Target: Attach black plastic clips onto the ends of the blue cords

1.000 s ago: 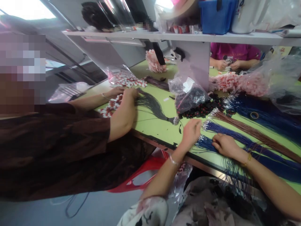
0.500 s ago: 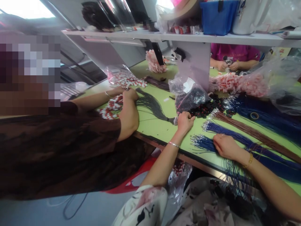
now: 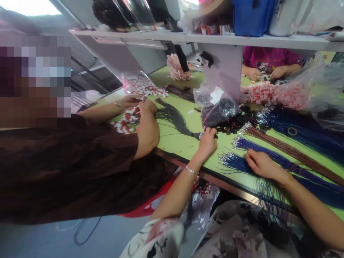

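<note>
My left hand (image 3: pixel 208 142) is closed at the near edge of a pile of black connector housings (image 3: pixel 238 120), with a small dark piece, like one of those housings, at its fingertips. Close beside it lies the tied, metal-tipped end of a dark grey wire bundle (image 3: pixel 177 122). My right hand (image 3: pixel 259 163) has its fingers curled together over a bundle of blue wires (image 3: pixel 233 162) with silvery crimped ends; whatever it pinches is hidden. Behind it run a second blue wire bundle (image 3: pixel 255 146) and a brown wire bundle (image 3: pixel 274 139).
At left a co-worker's hands (image 3: pixel 146 104) work by red and white connectors (image 3: pixel 129 120). A clear bag (image 3: pixel 217 104) of black parts stands against the shelf post (image 3: pixel 224 71). Across the table another person's hands (image 3: pixel 266 72) show behind pink-white connectors (image 3: pixel 274 94). A tape ring (image 3: pixel 292 131) lies right.
My left hand has shifted slightly left, and a dark piece now shows at its fingertips. My right hand has turned a little and its fingers sit slightly further right over the blue wires.
</note>
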`<state>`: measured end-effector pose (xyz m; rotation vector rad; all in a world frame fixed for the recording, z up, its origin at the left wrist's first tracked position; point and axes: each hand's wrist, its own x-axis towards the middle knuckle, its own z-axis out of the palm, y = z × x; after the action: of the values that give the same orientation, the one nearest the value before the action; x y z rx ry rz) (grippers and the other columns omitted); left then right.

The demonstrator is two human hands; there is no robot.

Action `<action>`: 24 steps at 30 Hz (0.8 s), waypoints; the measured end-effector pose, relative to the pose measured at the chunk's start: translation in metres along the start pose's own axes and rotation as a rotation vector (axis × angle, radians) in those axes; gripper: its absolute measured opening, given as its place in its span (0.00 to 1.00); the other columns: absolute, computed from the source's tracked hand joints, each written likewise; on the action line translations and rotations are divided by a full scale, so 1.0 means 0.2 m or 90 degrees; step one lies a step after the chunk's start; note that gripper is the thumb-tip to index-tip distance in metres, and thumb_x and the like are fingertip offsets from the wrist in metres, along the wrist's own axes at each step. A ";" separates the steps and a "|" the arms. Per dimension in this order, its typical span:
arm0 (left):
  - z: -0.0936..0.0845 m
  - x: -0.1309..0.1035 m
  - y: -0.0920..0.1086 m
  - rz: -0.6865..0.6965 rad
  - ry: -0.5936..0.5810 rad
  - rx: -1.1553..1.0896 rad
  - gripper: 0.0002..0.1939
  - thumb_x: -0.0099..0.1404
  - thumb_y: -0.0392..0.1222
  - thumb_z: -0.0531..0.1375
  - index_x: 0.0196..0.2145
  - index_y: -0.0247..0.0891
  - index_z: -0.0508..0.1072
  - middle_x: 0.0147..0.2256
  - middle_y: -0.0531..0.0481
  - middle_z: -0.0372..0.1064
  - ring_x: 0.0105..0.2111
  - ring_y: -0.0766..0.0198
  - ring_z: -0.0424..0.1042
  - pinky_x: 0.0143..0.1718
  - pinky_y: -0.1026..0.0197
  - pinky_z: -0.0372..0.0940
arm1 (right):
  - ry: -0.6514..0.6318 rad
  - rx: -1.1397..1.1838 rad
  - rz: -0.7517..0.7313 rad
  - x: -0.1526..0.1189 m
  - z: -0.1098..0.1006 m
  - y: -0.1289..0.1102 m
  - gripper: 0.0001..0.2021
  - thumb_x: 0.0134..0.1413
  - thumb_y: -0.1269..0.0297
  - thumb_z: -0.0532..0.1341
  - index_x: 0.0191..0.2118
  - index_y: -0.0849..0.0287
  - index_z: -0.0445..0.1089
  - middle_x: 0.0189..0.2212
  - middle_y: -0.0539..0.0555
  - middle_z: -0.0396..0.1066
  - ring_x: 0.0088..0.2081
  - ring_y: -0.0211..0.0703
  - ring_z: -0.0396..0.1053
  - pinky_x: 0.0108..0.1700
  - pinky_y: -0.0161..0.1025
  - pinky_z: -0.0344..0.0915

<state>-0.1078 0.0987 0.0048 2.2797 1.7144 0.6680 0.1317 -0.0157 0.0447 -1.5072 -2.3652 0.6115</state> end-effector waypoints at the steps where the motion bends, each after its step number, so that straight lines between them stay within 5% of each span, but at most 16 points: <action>1: -0.02 -0.02 0.00 -0.009 -0.001 0.001 0.12 0.58 0.33 0.55 0.41 0.39 0.68 0.40 0.44 0.64 0.36 0.57 0.65 0.38 0.56 0.59 | 0.013 0.060 0.009 0.01 0.00 0.00 0.08 0.60 0.65 0.49 0.31 0.58 0.60 0.23 0.49 0.64 0.24 0.36 0.59 0.30 0.33 0.53; 4: -0.05 -0.07 0.00 -0.049 0.045 -0.059 0.12 0.59 0.35 0.56 0.42 0.40 0.69 0.38 0.44 0.67 0.38 0.55 0.65 0.41 0.54 0.59 | 0.034 0.214 0.020 0.05 0.01 -0.04 0.09 0.58 0.63 0.52 0.28 0.58 0.61 0.20 0.46 0.60 0.23 0.34 0.56 0.27 0.32 0.52; 7: -0.06 -0.11 0.02 -0.095 0.110 -0.278 0.13 0.58 0.39 0.58 0.43 0.41 0.71 0.37 0.47 0.69 0.38 0.57 0.65 0.43 0.55 0.59 | 0.048 0.311 0.015 0.12 0.01 -0.10 0.08 0.55 0.63 0.54 0.28 0.59 0.62 0.20 0.45 0.59 0.23 0.33 0.54 0.26 0.30 0.52; 11: -0.05 -0.18 0.11 -0.237 0.049 -0.748 0.13 0.53 0.41 0.64 0.37 0.39 0.71 0.29 0.52 0.68 0.27 0.67 0.66 0.34 0.62 0.62 | 0.084 0.391 -0.002 0.21 -0.01 -0.18 0.07 0.53 0.64 0.56 0.28 0.60 0.64 0.22 0.46 0.62 0.24 0.33 0.56 0.28 0.30 0.54; 14: -0.06 -0.23 0.20 -0.304 -0.014 -0.997 0.16 0.48 0.39 0.67 0.34 0.38 0.68 0.28 0.53 0.69 0.28 0.69 0.68 0.33 0.65 0.64 | 0.107 0.435 -0.010 0.25 -0.02 -0.22 0.07 0.52 0.63 0.56 0.27 0.60 0.64 0.22 0.47 0.63 0.25 0.33 0.57 0.29 0.31 0.55; 19: -0.07 -0.29 0.29 -0.327 -0.113 -1.161 0.14 0.52 0.35 0.66 0.37 0.36 0.69 0.33 0.49 0.71 0.34 0.67 0.70 0.40 0.64 0.66 | 0.160 0.437 0.018 0.23 -0.02 -0.23 0.08 0.51 0.63 0.56 0.25 0.60 0.63 0.20 0.46 0.60 0.23 0.32 0.55 0.27 0.30 0.54; 24: -0.06 -0.32 0.34 -0.337 -0.176 -1.210 0.09 0.57 0.34 0.62 0.38 0.34 0.71 0.34 0.47 0.70 0.33 0.68 0.70 0.37 0.67 0.66 | 0.237 0.282 0.031 0.15 0.01 -0.20 0.06 0.48 0.66 0.57 0.23 0.60 0.65 0.16 0.45 0.55 0.20 0.31 0.50 0.24 0.30 0.49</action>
<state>-0.0701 0.0156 0.0303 0.4996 0.6340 1.0218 0.0859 -0.0038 0.0631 -1.3413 -1.7781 0.7346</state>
